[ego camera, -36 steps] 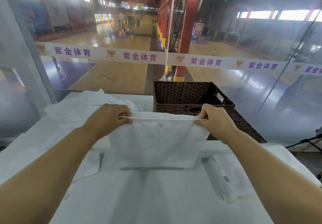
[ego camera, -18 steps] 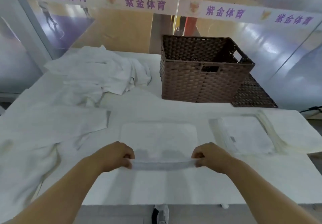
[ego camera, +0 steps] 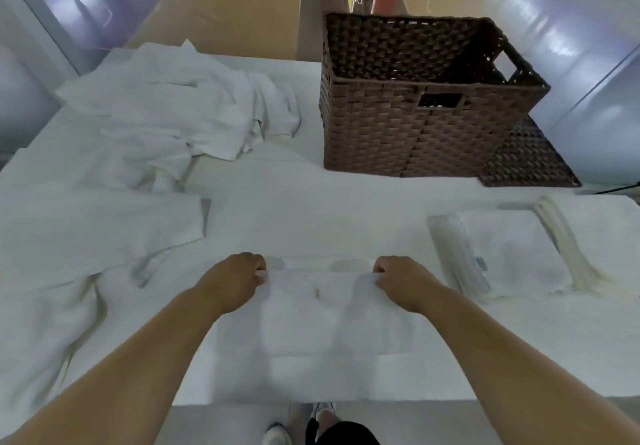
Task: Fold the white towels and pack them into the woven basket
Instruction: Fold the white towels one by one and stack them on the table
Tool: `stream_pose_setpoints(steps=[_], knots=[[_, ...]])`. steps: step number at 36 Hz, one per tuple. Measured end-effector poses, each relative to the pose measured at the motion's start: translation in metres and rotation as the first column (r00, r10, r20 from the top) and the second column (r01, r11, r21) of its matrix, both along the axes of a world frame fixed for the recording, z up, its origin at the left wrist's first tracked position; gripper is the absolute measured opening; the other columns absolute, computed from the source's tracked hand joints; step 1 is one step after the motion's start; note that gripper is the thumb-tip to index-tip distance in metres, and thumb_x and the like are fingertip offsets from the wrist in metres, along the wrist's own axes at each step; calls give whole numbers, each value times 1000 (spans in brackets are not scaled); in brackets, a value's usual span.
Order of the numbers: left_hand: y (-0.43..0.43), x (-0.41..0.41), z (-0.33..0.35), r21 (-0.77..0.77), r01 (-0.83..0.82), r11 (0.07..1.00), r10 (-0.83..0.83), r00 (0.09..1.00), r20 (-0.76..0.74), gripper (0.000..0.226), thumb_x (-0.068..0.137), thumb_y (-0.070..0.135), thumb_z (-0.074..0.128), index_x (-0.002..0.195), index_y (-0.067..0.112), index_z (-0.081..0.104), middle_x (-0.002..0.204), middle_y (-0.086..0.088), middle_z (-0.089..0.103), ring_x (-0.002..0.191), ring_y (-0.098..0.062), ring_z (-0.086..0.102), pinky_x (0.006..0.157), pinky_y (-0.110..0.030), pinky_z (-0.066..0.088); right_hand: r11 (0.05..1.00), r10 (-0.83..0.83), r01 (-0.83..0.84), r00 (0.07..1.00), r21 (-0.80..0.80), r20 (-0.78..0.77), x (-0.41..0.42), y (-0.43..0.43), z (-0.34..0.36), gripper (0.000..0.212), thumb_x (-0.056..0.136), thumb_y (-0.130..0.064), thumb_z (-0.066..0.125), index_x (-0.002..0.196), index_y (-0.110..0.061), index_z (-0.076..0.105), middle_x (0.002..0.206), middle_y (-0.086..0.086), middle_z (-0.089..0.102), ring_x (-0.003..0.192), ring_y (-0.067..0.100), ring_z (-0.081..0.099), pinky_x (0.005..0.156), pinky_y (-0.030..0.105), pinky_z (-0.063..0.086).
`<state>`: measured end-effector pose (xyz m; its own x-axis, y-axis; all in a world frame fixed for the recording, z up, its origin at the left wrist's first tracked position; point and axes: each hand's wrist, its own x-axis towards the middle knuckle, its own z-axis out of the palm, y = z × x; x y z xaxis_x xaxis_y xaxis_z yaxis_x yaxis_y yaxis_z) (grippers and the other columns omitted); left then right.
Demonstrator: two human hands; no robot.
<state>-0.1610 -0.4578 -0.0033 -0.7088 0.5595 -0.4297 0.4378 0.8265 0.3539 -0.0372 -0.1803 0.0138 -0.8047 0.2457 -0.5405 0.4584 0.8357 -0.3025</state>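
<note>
- A white towel (ego camera: 322,309) is seen lying on the counter (ego camera: 311,209), directly in front of the person. Its far edge is taken up at both ends.
- The left hand (ego camera: 239,278) is curled, with fingers and thumb pinching the left end of that edge. The right hand (ego camera: 401,280) is closed in the same way on the right end.
- A fold of this towel is judged to be the step in hand. The layers cannot be counted through the blur.
- The woven basket (ego camera: 398,133) is placed at the far side of the counter, well apart from the held towel. What it holds cannot be made out.
- A folded stack (ego camera: 502,254) is found near the right hand, and a crumpled heap of towels (ego camera: 180,109) lies to the left of the basket.
- For the next move, the pinched edge would need to be laid square on the layer below and pressed flat. Only then could the towel be carried to the basket.
</note>
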Motion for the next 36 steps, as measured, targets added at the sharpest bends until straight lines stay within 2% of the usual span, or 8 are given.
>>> stream_pose_setpoints(steps=[8,16,23,26,29,31,33,36], knots=[[9,-13,-34,-66,-34,997,37,998,49,15,97,28,42,103,17,52,104,-4,59,88,-23,57,78,-36,48,995,71,-79,989,56,128,-22,7,-28,18,97,-29,41,110,-20,49,104,6,58,87,24,56,75,35,47],[22,-31,-40,-90,-78,993,79,997,4,19,99,29,38,108,18,50,101,-5,61,86,-24,58,73,-33,47,991,91,-103,988,90,123,-50,21,-34,19,98,-31,42,110,-19,49,100,5,58,86,24,56,72,34,47],[37,-29,-44,-172,-39,984,22,995,-99,31,96,24,40,126,17,44,122,-3,53,110,-24,49,87,-34,43,959,117,-120,993,257,25,-54,15,-47,23,96,-32,48,113,-17,48,107,3,58,102,25,56,78,35,41],[40,-17,-48,-42,-9,999,0,976,-216,46,91,26,53,135,18,42,132,-2,45,120,-26,38,98,-35,38,904,214,-154,970,399,-111,-39,6,-50,32,92,-28,54,122,-17,50,122,3,50,114,26,45,91,38,37],[45,-7,-52,140,128,982,-91,966,-243,43,85,12,62,128,14,55,129,-6,53,120,-31,46,103,-40,37,924,289,-215,934,316,-209,-19,-9,-51,29,91,-27,57,116,-14,61,123,6,55,116,30,49,92,42,38],[47,-3,-57,129,199,971,-169,962,-215,40,88,11,59,129,16,57,133,-4,53,126,-26,44,108,-37,32,929,334,-315,939,192,-78,-5,-19,-57,36,97,-32,44,126,-14,54,141,7,44,130,28,38,102,41,31],[47,-1,-62,100,202,974,-179,963,-200,38,93,15,52,131,20,56,138,0,49,131,-20,40,110,-33,27,919,370,-377,925,114,85,6,-24,-66,47,101,-34,31,142,-11,36,158,8,12,145,25,13,114,42,14],[47,-4,-63,25,175,984,-165,962,-216,35,97,23,43,130,28,55,135,6,50,124,-18,44,102,-32,34,895,406,-427,899,129,165,5,-24,-76,54,102,-23,26,151,-8,8,158,5,-17,146,23,-13,115,50,-6]])
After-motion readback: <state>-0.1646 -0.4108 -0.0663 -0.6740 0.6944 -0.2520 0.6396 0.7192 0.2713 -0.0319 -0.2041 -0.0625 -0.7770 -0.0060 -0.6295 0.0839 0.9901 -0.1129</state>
